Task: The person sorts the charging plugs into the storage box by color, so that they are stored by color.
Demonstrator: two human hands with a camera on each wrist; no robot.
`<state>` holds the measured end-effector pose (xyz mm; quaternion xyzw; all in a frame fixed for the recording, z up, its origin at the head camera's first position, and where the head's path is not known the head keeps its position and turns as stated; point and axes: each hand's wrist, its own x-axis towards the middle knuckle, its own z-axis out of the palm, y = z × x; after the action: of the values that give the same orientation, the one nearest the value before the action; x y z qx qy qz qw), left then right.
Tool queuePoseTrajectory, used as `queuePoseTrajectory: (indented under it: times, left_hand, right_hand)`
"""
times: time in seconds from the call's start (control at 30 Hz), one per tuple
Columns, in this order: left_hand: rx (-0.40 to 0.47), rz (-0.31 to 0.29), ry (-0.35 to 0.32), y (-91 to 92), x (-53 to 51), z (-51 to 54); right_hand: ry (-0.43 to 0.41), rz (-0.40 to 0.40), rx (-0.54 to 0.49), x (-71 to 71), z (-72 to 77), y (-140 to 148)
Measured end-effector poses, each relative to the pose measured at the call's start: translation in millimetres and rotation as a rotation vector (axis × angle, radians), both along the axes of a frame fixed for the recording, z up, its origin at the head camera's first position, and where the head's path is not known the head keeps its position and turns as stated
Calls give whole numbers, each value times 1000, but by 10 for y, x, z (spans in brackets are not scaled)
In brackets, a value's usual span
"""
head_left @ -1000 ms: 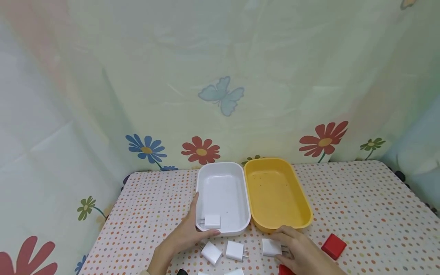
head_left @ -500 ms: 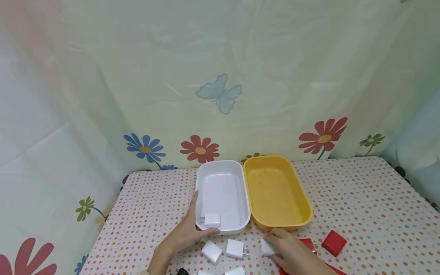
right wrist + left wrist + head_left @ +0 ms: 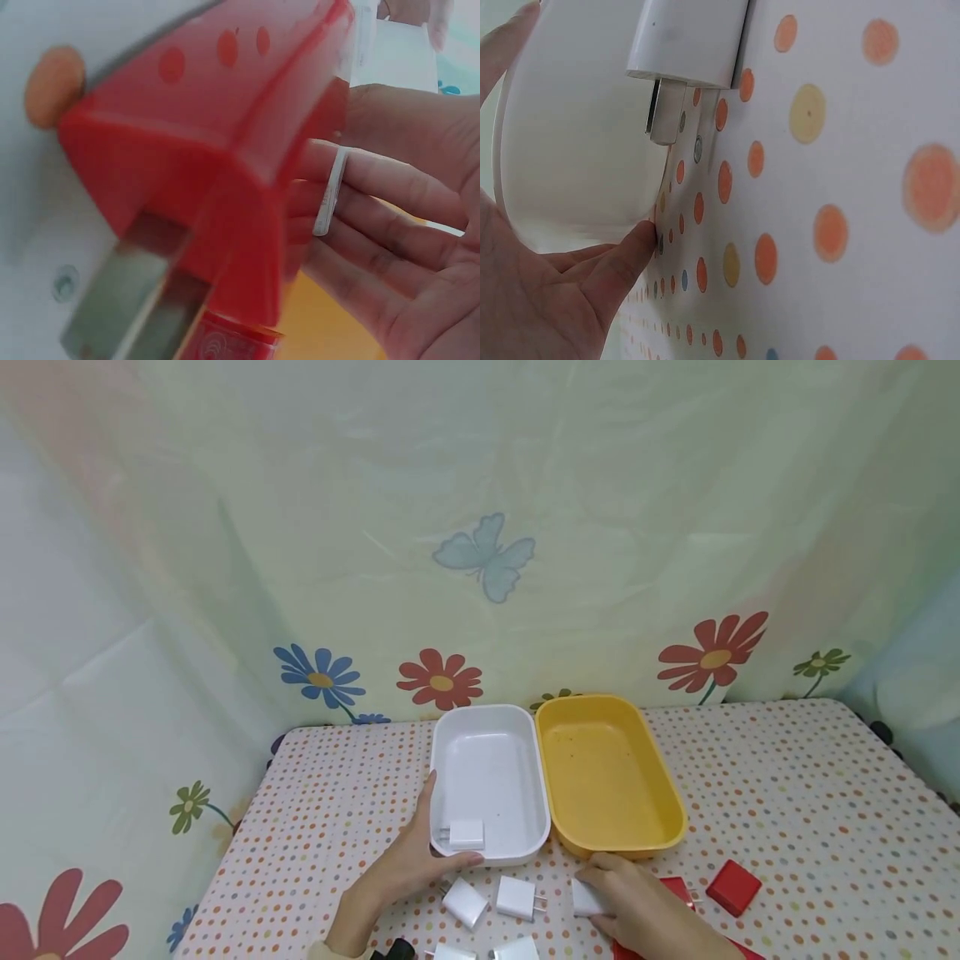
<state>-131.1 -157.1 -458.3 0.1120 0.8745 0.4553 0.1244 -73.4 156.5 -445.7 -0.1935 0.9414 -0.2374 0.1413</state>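
Note:
At the near left corner of the white tray, my left hand grips its side, thumb on the front rim. The left wrist view has this hand around the tray wall. One white charger lies inside the tray. My right hand pinches a white charger at the table, just in front of the yellow tray; the fingers hide its right part. In the right wrist view, a red charger partly covers this hand.
Several white chargers lie in front of the white tray. A red charger sits right of my right hand, and more red ones lie partly behind it. Both trays stand side by side; a patterned curtain hangs behind the table.
My right hand has closed further over the white charger, covering its prongs. A red charger beside that hand has come into sight. My left hand stays on the white tray.

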Motion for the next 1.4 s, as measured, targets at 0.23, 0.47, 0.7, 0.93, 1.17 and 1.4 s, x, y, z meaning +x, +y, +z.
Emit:
queuePoseTrajectory:
  times: [0.23, 0.47, 0.7, 0.93, 1.17, 1.4]
  left_hand:
    - [-2, -1, -6, 13, -3, -3]
    - [-25, 12, 4, -5, -4, -5]
    - [5, -3, 0, -25, -10, 10]
    - [17, -18, 9, -9, -16, -3]
    - [13, -9, 7, 3, -10, 13]
    - [21, -9, 1, -7, -8, 1]
  right_hand:
    - [-54, 43, -131, 65, 112, -18]
    - [133, 132, -244, 5, 471, -206]
    - [323, 157, -256, -328, 844, -457]
    - [300, 153, -210, -625, 776, -666]
    - [235, 129, -143, -720, 499, -773]
    - [215, 123, -90, -726, 364, -848]
